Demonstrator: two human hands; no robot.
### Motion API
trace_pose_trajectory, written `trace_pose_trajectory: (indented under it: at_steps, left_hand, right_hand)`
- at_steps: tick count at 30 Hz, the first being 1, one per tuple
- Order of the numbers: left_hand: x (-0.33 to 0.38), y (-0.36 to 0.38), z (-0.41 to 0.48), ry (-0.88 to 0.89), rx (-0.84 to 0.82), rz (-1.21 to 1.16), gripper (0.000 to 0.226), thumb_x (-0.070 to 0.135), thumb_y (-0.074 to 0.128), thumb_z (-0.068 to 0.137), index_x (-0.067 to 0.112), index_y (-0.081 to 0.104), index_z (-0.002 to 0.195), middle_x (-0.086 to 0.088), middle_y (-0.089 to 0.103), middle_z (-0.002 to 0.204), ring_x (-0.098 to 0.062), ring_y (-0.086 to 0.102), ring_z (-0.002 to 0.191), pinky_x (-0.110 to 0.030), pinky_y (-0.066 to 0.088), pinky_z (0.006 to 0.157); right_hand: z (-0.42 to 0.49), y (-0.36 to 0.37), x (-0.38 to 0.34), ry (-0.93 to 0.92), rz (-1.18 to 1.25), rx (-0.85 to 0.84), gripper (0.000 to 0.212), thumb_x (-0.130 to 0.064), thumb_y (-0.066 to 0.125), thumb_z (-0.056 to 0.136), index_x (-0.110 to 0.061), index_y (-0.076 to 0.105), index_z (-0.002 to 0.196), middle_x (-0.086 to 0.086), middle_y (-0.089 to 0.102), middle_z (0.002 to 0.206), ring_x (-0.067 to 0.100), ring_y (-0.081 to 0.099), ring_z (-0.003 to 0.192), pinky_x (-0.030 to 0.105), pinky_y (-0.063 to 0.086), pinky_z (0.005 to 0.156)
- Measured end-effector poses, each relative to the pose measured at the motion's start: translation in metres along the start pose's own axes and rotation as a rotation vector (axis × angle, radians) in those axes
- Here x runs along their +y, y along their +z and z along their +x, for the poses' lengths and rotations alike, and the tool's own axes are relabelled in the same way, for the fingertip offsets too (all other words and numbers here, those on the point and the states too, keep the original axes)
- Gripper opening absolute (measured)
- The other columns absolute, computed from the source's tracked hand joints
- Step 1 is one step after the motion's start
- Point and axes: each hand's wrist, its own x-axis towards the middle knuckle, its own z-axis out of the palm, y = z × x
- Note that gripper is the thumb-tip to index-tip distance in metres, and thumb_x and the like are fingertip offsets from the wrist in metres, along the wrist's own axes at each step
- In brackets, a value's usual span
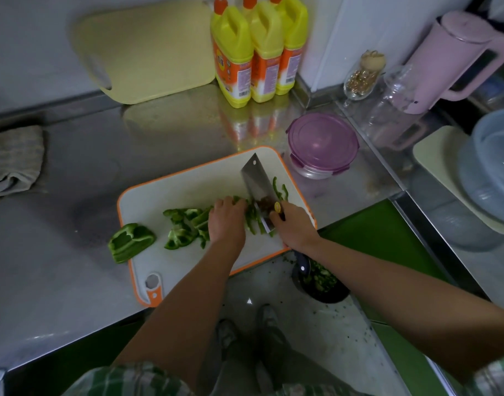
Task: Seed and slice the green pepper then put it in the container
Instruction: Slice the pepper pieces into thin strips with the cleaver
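Bin: one dark bin [322,284] on the floor under your right arm, green scraps inside.
Left hand [227,221]: fingers curled down on the pepper [187,224], pinning it to the board [187,184]. Tuck your fingertips back so the knuckles guide the blade.
Right hand [293,227]: wrapped tight round the handle of the one cleaver [256,181], just beside your left. Keep the blade upright and the cuts even.
Pepper count: one uncut half [130,241] hanging over the board's left edge, and a few strips [279,190] right of the blade. Can't count the pile.
Container [322,144]: one, purple lid on, just past the board's far corner. I reckon you'll pop it first.
Bottles [259,52]: three yellow ones at the wall.
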Motion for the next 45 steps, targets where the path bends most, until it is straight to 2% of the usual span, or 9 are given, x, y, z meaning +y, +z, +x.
trace_pose_trajectory:
  at_steps: [4,12,16,21,27,31,35,38,45]
  left_hand:
    - [-0.002,-0.001,0.004,-0.023,0.048,-0.002,0.037,-0.001,0.048,0.088,0.017,0.057,0.120,-0.010,0.057,0.117,-0.029,0.048,0.112,-0.035,0.043,0.082]
    - [-0.015,-0.002,0.006,-0.092,0.055,-0.170,0.022,0.015,0.057,0.088,0.016,0.068,0.107,-0.006,0.061,0.112,-0.026,0.050,0.111,-0.036,0.046,0.082]
    - [-0.019,-0.002,0.001,-0.055,0.017,-0.053,0.027,0.016,0.060,0.088,0.020,0.060,0.115,-0.008,0.054,0.115,-0.027,0.046,0.112,-0.033,0.044,0.079]
    - [-0.022,0.003,0.003,-0.110,0.065,-0.007,0.022,0.017,0.050,0.097,0.016,0.063,0.114,-0.009,0.060,0.112,-0.027,0.049,0.110,-0.034,0.044,0.081]
    - [-0.020,0.004,0.009,-0.187,0.075,-0.033,0.030,0.035,0.060,0.092,0.012,0.052,0.110,-0.007,0.061,0.110,-0.025,0.051,0.109,-0.035,0.044,0.086]
    - [-0.020,0.006,0.015,-0.232,0.076,0.021,0.019,0.026,0.056,0.095,0.012,0.064,0.106,-0.007,0.065,0.104,-0.025,0.053,0.106,-0.034,0.045,0.081]
    - [-0.023,-0.003,0.015,-0.247,0.134,-0.079,0.020,0.025,0.053,0.094,0.009,0.066,0.099,-0.010,0.066,0.098,-0.027,0.053,0.103,-0.035,0.042,0.070]
    - [-0.031,-0.013,0.014,-0.292,0.234,-0.206,0.020,0.024,0.054,0.091,0.006,0.062,0.096,-0.014,0.064,0.096,-0.031,0.051,0.102,-0.041,0.046,0.073]
    - [-0.072,-0.025,-0.009,-0.425,0.327,-0.202,0.018,0.022,0.059,0.088,0.006,0.061,0.096,-0.015,0.061,0.094,-0.032,0.051,0.098,-0.041,0.047,0.074]
  right_hand:
    - [0.002,-0.001,0.004,-0.010,-0.042,-0.022,0.021,-0.020,0.047,0.097,-0.011,0.048,0.078,-0.001,0.046,0.063,0.010,0.044,0.054,0.023,0.026,0.046]
    - [0.005,0.001,-0.006,-0.030,0.005,-0.026,0.019,-0.019,0.047,0.097,-0.008,0.052,0.082,0.006,0.053,0.066,0.023,0.054,0.053,0.029,0.043,0.042]
    - [0.006,0.007,-0.015,-0.073,-0.036,-0.057,0.021,-0.020,0.044,0.097,-0.013,0.048,0.078,0.006,0.054,0.068,0.026,0.053,0.057,0.042,0.053,0.057]
    - [0.004,0.014,-0.012,-0.084,-0.066,-0.076,0.021,-0.018,0.046,0.096,-0.014,0.046,0.075,-0.001,0.048,0.063,0.023,0.050,0.058,0.031,0.040,0.055]
    - [0.002,0.015,-0.007,-0.086,-0.118,-0.068,0.021,-0.022,0.045,0.097,-0.010,0.051,0.080,0.002,0.051,0.067,0.021,0.051,0.065,0.028,0.029,0.050]
    - [0.000,0.019,-0.009,-0.101,-0.118,-0.044,0.023,-0.022,0.045,0.097,-0.005,0.053,0.083,0.012,0.058,0.074,0.027,0.056,0.069,0.031,0.033,0.055]
    - [0.003,0.018,-0.012,-0.087,-0.110,-0.027,0.023,-0.022,0.045,0.097,-0.006,0.051,0.082,0.013,0.060,0.075,0.028,0.057,0.069,0.034,0.038,0.058]
    - [0.003,0.018,-0.021,-0.092,-0.077,-0.049,0.023,-0.021,0.044,0.098,-0.005,0.048,0.082,0.013,0.057,0.070,0.027,0.055,0.059,0.040,0.045,0.056]
    - [0.001,0.036,-0.038,-0.135,-0.121,-0.195,0.015,-0.021,0.043,0.098,-0.011,0.048,0.088,0.001,0.050,0.065,0.016,0.048,0.050,0.026,0.039,0.047]
